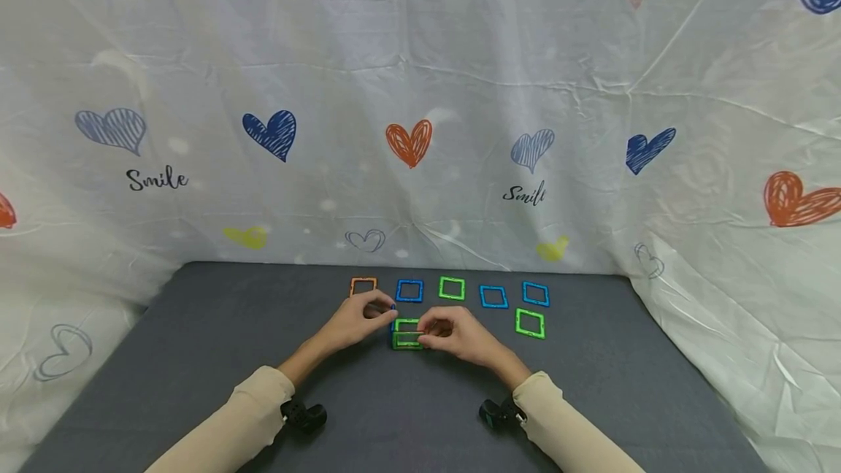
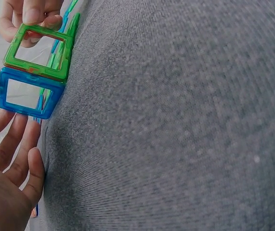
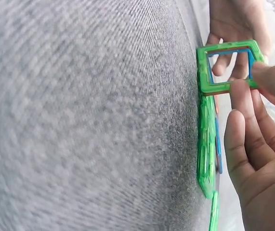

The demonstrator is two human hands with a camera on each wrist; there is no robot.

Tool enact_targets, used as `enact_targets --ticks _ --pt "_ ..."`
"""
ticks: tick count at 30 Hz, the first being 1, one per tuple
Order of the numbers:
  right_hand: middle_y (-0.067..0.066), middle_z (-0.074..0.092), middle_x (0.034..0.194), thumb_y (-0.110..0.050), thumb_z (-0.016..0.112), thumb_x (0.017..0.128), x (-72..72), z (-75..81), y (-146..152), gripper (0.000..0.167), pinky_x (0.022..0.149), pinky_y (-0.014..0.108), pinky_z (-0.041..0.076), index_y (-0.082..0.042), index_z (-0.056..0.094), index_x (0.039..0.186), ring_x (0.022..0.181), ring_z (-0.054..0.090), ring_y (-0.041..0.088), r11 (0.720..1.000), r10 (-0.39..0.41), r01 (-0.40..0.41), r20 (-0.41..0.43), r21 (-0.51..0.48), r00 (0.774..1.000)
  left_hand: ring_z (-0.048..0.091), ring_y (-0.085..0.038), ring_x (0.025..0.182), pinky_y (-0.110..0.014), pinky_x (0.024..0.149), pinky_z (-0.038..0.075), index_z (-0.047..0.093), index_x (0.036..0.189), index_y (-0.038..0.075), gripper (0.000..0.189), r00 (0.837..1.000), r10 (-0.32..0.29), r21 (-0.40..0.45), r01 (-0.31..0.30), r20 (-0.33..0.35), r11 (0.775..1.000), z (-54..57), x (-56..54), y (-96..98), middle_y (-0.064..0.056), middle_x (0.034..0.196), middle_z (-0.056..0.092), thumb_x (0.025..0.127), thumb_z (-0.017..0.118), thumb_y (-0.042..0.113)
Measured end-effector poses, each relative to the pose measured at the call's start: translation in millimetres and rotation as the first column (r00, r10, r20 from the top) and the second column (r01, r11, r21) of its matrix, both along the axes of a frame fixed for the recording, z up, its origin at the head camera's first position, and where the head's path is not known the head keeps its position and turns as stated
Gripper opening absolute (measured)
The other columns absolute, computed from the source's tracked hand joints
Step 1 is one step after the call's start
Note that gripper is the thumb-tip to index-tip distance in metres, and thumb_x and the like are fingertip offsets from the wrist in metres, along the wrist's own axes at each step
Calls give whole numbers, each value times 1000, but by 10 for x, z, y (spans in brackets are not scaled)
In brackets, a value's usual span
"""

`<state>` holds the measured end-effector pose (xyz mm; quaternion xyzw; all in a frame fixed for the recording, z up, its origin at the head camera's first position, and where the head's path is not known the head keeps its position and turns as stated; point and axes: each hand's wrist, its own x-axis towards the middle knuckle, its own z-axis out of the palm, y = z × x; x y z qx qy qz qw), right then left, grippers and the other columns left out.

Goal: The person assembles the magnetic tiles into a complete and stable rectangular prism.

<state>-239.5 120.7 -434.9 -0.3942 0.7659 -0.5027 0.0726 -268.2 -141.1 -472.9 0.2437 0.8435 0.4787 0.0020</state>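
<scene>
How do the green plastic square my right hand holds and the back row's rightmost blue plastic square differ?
Your right hand pinches the green plastic square frame; the blue plastic square frame lies untouched. The green frame adjoins others; the blue frame lies apart. Both have open centres.

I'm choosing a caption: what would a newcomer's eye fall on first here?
Probably the green frame pinched by the right hand, and the blue frame against it at the left hand, below centre in the head view. Then the coloured hearts on the white backdrop behind the table. Loose frames lie along the table's far side.
</scene>
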Motion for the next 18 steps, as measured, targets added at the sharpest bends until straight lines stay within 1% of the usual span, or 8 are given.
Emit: enact_targets --ticks 3,6,12,15,18 --pt "25 69 102 8 71 92 -9 26 38 16 71 39 58 10 68 107 86 69 36 1000 8 -8 4 11 1000 69 -20 94 -39 80 56 68 119 2 30 1000 -2 -7 2 4 1000 8 -3 7 -5 109 69 101 68 26" --pt "25 68 103 8 71 92 -20 54 96 17 72 42 58 10 68 108 86 69 36 1000 -1 1 6 19 1000 69 -20 94 -39 80 56 68 120 2 30 1000 1 -8 0 9 1000 16 0 10 -4 109 69 101 69 26" --pt "24 68 104 7 72 92 -33 89 276 16 72 41 57 6 69 107 86 68 40 999 -41 41 -2 31 999 68 -19 93 -39 79 55 69 119 3 30 1000 13 -14 -13 15 1000 17 6 9 -3 109 69 100 69 26" --pt "23 68 102 7 72 92 -40 71 384 15 69 42 57 3 70 106 85 68 42 998 -57 58 -12 26 998 68 -18 93 -38 78 55 68 120 3 31 1000 7 -13 -7 18 1000 5 3 2 -3 110 69 100 69 27" --pt "20 69 100 7 72 92 -83 -12 498 15 69 40 57 4 69 106 84 68 39 997 -73 74 -38 26 997 68 -18 92 -37 77 55 68 119 3 31 1000 -1 -5 1 14 1000 -6 2 -8 -4 110 68 100 69 27"
